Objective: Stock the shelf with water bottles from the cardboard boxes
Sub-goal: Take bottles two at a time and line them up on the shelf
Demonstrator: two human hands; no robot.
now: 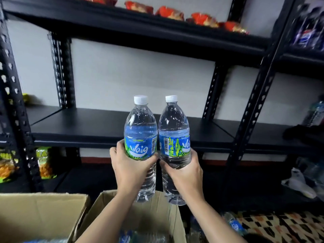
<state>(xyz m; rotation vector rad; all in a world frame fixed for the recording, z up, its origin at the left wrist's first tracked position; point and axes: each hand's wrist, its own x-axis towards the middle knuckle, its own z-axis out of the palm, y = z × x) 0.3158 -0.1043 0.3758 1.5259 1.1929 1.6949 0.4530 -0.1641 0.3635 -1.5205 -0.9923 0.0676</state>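
Note:
My left hand (pixel 130 166) grips a clear water bottle (pixel 140 130) with a blue label and white cap, held upright. My right hand (pixel 184 170) grips a second, like bottle (pixel 174 130) right beside it, the two nearly touching. Both bottles are in the air in front of the black middle shelf board (pixel 91 127), which is bare in its middle bay. Below my arms an open cardboard box (pixel 157 211) holds more bottles, and another cardboard box (pixel 40 213) stands to its left, also with bottles showing at the bottom edge.
Red snack bags (pixel 170 13) line the top shelf. Green and yellow snack bags (pixel 43 162) sit on the lower left shelf. Slotted black uprights (pixel 252 106) frame the bay. Bottles stand on the right-hand rack (pixel 315 111). A loose bottle (pixel 235 223) lies on the patterned floor.

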